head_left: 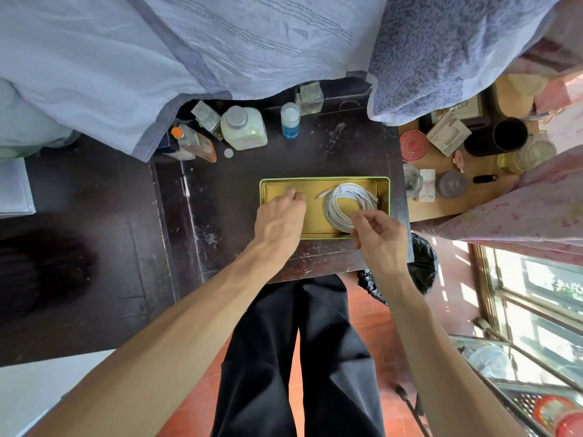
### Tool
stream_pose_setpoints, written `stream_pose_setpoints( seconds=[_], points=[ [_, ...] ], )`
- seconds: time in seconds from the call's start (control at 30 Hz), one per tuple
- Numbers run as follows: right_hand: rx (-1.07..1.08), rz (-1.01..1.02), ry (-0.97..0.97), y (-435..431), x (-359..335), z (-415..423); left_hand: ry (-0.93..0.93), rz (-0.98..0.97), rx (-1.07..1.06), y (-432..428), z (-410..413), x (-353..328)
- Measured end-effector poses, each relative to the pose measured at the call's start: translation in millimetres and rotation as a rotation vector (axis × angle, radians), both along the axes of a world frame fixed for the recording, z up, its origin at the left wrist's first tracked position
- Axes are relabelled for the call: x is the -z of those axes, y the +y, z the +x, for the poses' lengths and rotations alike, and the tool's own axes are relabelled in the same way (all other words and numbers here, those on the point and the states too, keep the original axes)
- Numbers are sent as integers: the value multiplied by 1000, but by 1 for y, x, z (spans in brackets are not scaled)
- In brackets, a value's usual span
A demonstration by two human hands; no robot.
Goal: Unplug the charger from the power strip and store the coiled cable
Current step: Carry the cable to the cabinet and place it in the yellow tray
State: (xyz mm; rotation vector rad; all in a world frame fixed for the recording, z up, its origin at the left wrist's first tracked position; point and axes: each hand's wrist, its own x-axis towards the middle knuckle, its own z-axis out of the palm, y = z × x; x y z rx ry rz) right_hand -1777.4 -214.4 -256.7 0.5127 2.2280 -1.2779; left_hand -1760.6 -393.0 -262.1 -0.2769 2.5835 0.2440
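A white coiled cable [345, 201] lies in the right half of a shallow gold tin with a green rim [325, 179] on a dark table. My right hand [380, 238] is at the coil's near edge, with forefinger and thumb on either side of the bundle. My left hand [279, 223] reaches into the tin's left half, fingers curled down onto its floor; what is under the palm is hidden. No power strip or charger plug is in view.
Bottles and jars [243, 127] stand along the table's far edge under hanging cloth [189, 42]. A wooden side table [441, 197] to the right carries jars, a black cup [495, 137] and a box. A black bag [422, 266] sits by the table's right corner.
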Motion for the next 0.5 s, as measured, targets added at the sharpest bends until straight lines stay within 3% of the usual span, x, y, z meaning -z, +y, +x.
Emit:
stream_pose_setpoints(
  seconds=[0.5],
  points=[
    [58, -108, 29, -1, 1, 2, 52, -22, -21, 0, 6, 2]
  ],
)
